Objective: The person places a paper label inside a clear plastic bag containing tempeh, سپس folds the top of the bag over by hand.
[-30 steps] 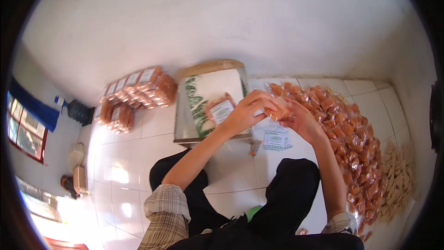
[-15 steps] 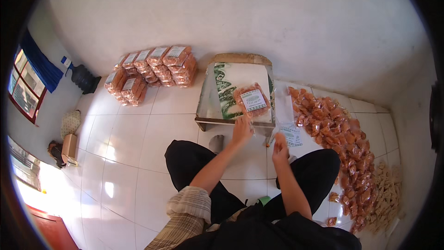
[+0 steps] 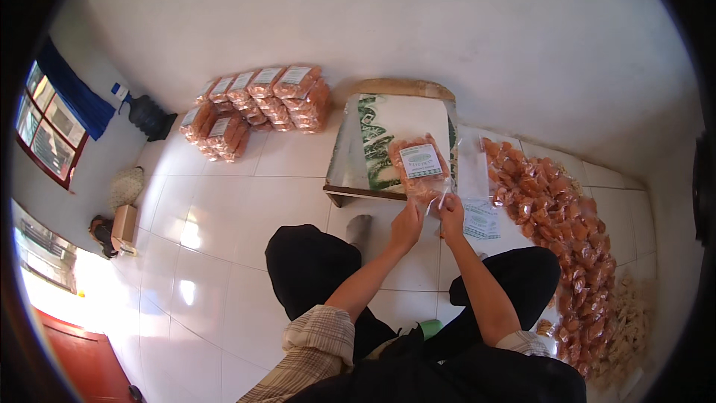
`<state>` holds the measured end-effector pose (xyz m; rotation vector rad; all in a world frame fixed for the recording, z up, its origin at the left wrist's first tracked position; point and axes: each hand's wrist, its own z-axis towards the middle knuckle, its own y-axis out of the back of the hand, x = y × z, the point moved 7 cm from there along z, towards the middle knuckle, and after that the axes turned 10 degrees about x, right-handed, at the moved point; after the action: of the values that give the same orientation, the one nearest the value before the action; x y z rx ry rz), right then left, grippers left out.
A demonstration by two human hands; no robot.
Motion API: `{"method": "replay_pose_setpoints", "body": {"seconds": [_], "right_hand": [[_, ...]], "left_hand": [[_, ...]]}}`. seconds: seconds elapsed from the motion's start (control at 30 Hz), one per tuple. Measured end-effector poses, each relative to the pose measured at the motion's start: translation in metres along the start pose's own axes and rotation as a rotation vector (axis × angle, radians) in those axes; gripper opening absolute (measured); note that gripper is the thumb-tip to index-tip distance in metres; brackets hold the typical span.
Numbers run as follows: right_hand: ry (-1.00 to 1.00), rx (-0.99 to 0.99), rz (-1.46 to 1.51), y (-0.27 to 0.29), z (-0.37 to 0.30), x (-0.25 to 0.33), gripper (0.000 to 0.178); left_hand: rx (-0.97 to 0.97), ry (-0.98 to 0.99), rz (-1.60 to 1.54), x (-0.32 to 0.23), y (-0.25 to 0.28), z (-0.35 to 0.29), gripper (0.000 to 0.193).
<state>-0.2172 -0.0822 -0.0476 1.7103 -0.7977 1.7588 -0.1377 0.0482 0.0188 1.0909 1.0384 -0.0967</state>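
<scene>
A clear plastic bag (image 3: 419,166) of orange-brown crackers, with a white and green label card inside, lies on a low table (image 3: 344,160). Its loose end hangs over the table's near edge toward me. My left hand (image 3: 406,225) pinches the left side of that plastic end. At the other side, my right hand (image 3: 451,216) has its fingers closed on the plastic too. Just right of my right hand, printed label cards (image 3: 482,219) lie on the floor. How the fingertips press the plastic is too small to make out.
Stacks of filled, labelled bags (image 3: 261,97) stand against the wall at left. A long heap of small orange-brown packets (image 3: 559,231) covers the floor at right, with pale pieces (image 3: 630,328) beside it. Clear plastic sleeves (image 3: 472,164) lie between table and heap. My crossed legs flank the near floor.
My right hand has moved up to the bag's end and taken hold of it beside my left hand. The view has shifted slightly, while the bag stays on the table.
</scene>
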Motion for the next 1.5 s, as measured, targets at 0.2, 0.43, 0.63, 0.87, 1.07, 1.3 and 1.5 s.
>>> {"method": "replay_pose_setpoints", "body": {"seconds": [0.2,0.43,0.63,0.87,1.07,1.3,1.5], "right_hand": [[0.381,0.058,-0.606,-0.035,0.001,0.111,0.021],[0.555,0.148,-1.166,-0.07,0.034,0.233,0.031],[0.58,0.419,-1.343,-0.075,0.054,0.228,0.016],[0.429,0.415,-1.242,-0.083,0.059,0.253,0.014],[0.321,0.606,-0.879,-0.093,0.064,0.258,0.016],[0.33,0.924,-1.136,-0.141,0.091,0.225,0.018],[0.455,0.951,-1.45,-0.16,0.097,0.211,0.034]], "left_hand": [[-0.088,-0.055,-0.217,-0.009,0.07,0.032,0.016],[0.019,-0.024,-0.47,-0.008,0.141,0.103,0.022],[0.344,0.031,-0.84,0.001,0.142,0.113,0.037],[0.087,-0.346,0.058,0.046,0.112,0.105,0.091],[0.198,-0.286,-0.081,0.052,0.089,0.115,0.097],[0.297,-0.211,-0.141,0.055,0.107,0.11,0.083],[0.352,-0.181,-0.246,0.058,0.108,0.113,0.076]]}}
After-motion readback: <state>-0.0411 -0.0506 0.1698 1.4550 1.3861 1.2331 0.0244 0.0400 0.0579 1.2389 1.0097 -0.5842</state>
